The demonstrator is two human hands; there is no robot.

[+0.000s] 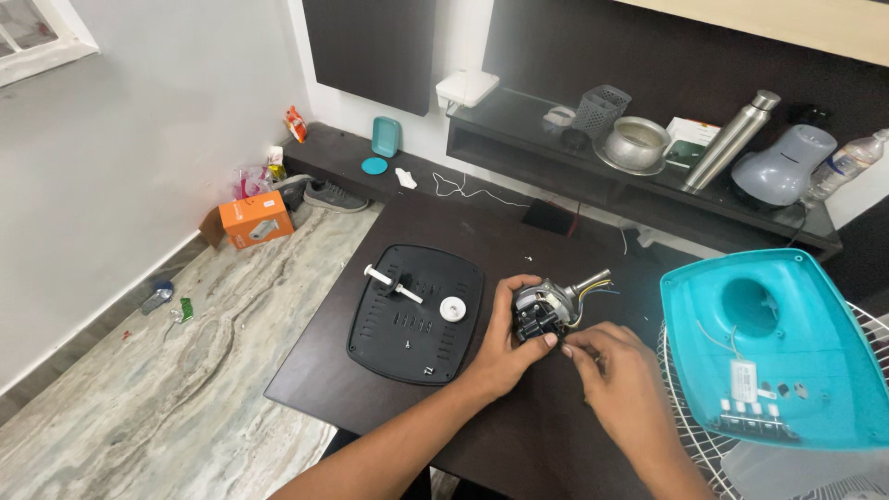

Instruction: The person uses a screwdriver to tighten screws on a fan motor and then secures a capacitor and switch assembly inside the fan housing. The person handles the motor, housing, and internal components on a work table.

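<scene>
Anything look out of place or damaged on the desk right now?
The fan is in pieces: the left hand holds the bare motor, its wires loose; the right hand pinches beside it. The teal housing lies against the wire grille, the black back cover lies apart.

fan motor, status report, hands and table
Left hand grips fan motor. Right hand pinches at its wires. Black plate lies left, apart.

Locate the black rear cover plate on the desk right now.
The black rear cover plate lies flat on the dark desk, left of centre in the head view, just left of the left hand gripping the fan motor.
</scene>
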